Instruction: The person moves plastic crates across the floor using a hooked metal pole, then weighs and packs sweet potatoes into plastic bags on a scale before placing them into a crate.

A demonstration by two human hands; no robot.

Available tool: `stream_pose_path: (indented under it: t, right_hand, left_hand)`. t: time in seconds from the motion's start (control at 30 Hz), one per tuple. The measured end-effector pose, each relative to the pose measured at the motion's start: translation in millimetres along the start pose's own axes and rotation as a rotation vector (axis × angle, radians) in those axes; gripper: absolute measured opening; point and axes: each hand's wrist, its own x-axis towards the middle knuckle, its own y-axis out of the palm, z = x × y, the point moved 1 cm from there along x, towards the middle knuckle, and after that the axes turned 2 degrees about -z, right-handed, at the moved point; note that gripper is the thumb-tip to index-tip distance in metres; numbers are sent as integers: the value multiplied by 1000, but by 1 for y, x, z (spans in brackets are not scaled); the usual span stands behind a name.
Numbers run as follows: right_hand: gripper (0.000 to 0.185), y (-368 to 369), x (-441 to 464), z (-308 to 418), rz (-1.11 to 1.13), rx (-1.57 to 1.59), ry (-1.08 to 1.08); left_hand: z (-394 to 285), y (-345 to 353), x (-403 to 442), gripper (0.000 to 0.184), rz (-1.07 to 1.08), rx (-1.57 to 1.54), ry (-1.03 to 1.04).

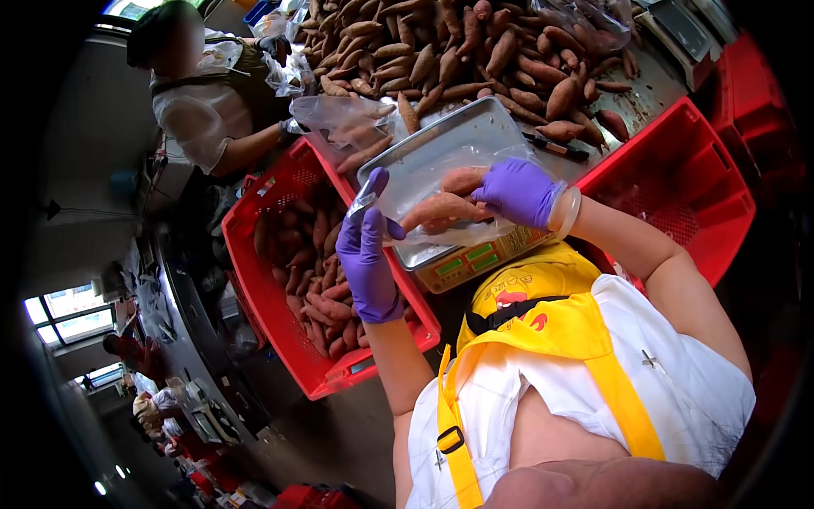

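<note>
My right hand, in a purple glove, closes its fingers on the end of a sweet potato at a clear plastic bag. Another sweet potato lies in the bag, over the metal pan of a scale. To the left of the bag, my left hand, also gloved in purple, has its fingers apart, with its thumb by the bag's edge. Something shiny and pale crosses one of its fingers; whether it is tape or plastic is unclear.
Sweet potatoes are heaped on the table behind the scale. A red crate of sweet potatoes stands left, another red crate right. A dark-handled tool lies beside the pan. At upper left, a co-worker holds a plastic bag.
</note>
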Motion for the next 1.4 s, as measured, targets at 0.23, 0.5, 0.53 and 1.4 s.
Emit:
stream_pose_path:
  t: [0.23,0.5,0.53,1.4]
  right_hand:
    - [41,29,28,36,-83,21,174]
    - [25,2,14,39,-93,1028,475]
    - [25,6,12,35,-93,1024,478]
    - [82,-8,-118,19,-532,1,757]
  left_hand:
    - [-6,15,-6,39,114,-34,-56]
    - [-6,9,-9,37,50,9,36]
    - [-5,13,-8,38,59,-3,49]
    - [0,24,-32,79,-239,1044,588]
